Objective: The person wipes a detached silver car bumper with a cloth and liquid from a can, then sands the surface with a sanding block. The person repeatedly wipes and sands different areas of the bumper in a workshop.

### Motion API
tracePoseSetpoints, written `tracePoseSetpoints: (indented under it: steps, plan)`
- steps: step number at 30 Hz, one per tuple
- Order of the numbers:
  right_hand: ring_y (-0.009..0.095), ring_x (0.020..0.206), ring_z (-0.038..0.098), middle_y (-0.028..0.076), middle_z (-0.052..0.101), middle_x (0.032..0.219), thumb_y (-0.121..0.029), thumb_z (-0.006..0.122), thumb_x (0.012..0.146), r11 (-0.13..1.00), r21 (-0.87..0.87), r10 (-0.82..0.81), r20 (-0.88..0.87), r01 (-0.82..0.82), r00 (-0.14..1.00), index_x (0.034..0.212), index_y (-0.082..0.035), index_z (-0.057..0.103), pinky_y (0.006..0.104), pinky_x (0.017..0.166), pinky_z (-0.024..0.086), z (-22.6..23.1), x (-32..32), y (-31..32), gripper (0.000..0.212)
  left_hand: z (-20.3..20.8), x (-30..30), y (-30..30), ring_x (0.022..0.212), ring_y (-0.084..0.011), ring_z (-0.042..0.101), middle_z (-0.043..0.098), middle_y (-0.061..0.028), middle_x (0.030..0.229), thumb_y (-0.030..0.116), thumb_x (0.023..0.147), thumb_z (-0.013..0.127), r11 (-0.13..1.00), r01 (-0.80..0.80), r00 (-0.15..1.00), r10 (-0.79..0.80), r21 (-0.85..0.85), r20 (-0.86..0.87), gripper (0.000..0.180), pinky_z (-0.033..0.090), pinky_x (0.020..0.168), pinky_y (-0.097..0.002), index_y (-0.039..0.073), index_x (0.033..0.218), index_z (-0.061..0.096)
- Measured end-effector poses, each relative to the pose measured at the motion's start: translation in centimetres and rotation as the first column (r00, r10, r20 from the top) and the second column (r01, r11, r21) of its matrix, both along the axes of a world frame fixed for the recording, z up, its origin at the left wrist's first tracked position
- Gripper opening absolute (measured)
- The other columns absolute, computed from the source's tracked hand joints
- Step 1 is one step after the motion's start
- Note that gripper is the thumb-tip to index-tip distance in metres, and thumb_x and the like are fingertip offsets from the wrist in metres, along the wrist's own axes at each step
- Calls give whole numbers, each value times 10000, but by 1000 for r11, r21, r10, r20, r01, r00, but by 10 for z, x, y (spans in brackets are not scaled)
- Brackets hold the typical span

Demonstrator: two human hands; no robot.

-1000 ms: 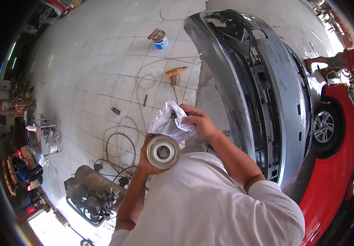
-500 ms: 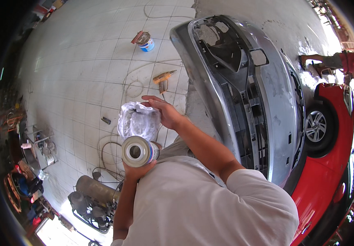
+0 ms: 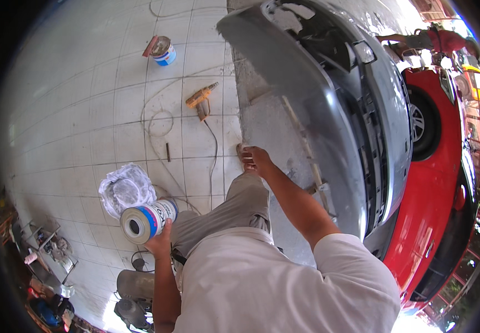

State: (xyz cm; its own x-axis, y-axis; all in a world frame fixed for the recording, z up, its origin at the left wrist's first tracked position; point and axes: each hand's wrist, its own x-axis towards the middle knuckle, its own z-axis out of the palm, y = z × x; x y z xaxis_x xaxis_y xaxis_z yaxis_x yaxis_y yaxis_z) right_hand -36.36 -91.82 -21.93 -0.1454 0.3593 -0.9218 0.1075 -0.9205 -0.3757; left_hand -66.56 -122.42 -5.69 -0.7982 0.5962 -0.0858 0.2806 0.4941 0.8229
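Observation:
My left hand is wrapped round a tin can with a white, blue and red label; the can is tilted with its round end toward me. At its far side is a crumpled white cloth or film; whether my fingers also hold it is hidden. My right hand hangs in front of me above my foot, fingers loosely apart, holding nothing that I can see. To its right stands a large grey car bumper, its near edge apart from my hand.
An orange heat gun and its cord lie on the tiled floor. Beyond stands a blue-labelled tin with a reddish piece on top. A red car is at the right, a person behind it. An air compressor stands lower left.
My right hand has come away from the white crumpled cloth or film and moved right. The can and that white thing have swung left with my left hand. My view has turned toward the bumper.

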Motion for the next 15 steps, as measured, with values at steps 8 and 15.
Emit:
tracePoseSetpoints:
  steps: [8, 15]
  plan:
    - [188, 831, 682, 60, 724, 972, -318, 684, 946, 832, 3, 538, 240, -554, 808, 1167, -149, 684, 369, 689, 533, -157, -172, -215, 278, -131, -227, -157, 1219, -293, 635, 614, -199, 1385, 123, 705, 975, 982, -189, 958, 183, -9, -219, 878, 521, 1073, -453, -69, 1413, 494]
    - [384, 1305, 526, 179, 563, 1360, -183, 642, 862, -410, 157, 826, 482, -899, -293, 1195, -210, 738, 482, 1004, 512, -303, -495, -342, 347, -259, -381, -340, 1175, -317, 669, 647, -221, 1342, 164, 708, 981, 816, -544, 816, 460, -196, -350, 821, 557, 1040, -470, -90, 1351, 539]
